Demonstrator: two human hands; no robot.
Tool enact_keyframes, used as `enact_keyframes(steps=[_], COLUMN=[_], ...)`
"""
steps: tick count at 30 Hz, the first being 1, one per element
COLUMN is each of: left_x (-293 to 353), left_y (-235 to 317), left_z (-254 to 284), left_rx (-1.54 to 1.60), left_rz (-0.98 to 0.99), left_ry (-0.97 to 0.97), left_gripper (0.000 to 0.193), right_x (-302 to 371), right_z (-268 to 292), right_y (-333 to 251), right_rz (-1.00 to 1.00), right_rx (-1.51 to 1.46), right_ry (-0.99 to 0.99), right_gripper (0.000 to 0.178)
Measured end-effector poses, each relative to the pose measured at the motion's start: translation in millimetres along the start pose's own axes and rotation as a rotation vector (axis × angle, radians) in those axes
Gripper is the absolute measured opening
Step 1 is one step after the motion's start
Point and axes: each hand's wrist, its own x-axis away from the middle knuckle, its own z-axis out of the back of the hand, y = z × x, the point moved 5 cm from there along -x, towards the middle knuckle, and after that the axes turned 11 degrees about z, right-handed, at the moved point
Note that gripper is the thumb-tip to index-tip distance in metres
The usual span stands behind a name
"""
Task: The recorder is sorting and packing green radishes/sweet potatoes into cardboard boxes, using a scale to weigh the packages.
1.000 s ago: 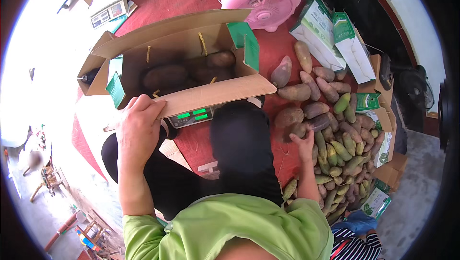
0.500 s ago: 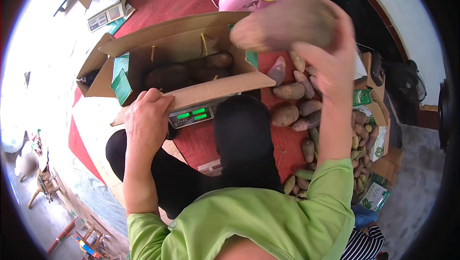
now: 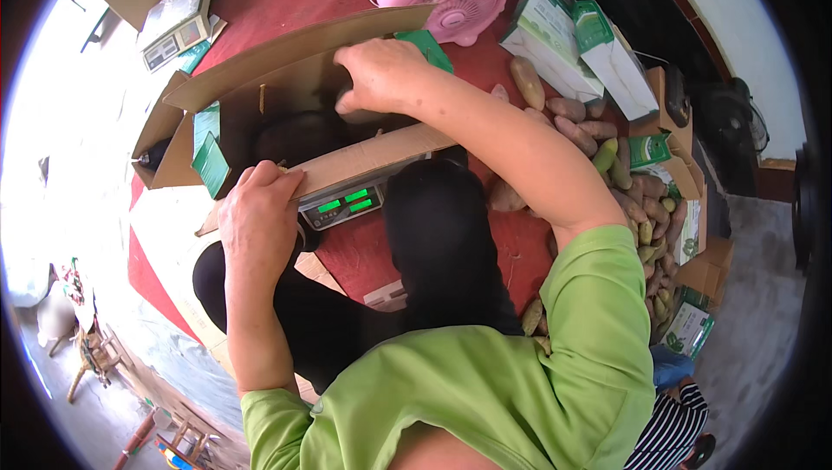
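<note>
A long cardboard box rests above a digital scale with a lit green display. My left hand grips the box's near flap, its fingers curled over the edge. Over the right half of the box reaches my right hand, thumb and forefinger apart, with nothing visible between them. Its other fingers are hidden behind the hand. Dark, rounded sweet potatoes lie in the shaded inside of the box. On the red surface to the right are loose sweet potatoes, partly covered by my right arm.
A pink bird-faced fan stands beyond the box, beside white-and-green cartons. At the right is a pile of sweet potatoes by an opened carton. Another scale sits at the far left. A person in stripes is at lower right.
My right hand has swung left and down from beside the fan into the box. The large sweet potato it held no longer shows. My left hand still grips the flap.
</note>
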Motion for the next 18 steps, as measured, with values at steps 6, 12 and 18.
enact_keyframes(steps=[6,12,18], left_x=[2.3,1.8,0.6], left_y=[-1.5,-1.4,0.2], left_z=[1.8,-3.2,-6.2], left_rx=[0.01,0.043,0.083], left_rz=[-0.013,-0.005,-0.056], left_ry=[0.002,0.001,-0.001], left_gripper=[0.02,0.021,0.019], right_x=[63.4,179.7,249.8], right_z=[46.6,-0.6,-178.9], right_y=[10.3,65.9,108.7], right_rz=[0.091,-0.057,-0.481], right_rx=[-0.638,-1.015,-0.718], right_ry=[0.651,1.291,1.055], right_gripper=[0.031,0.013,0.015])
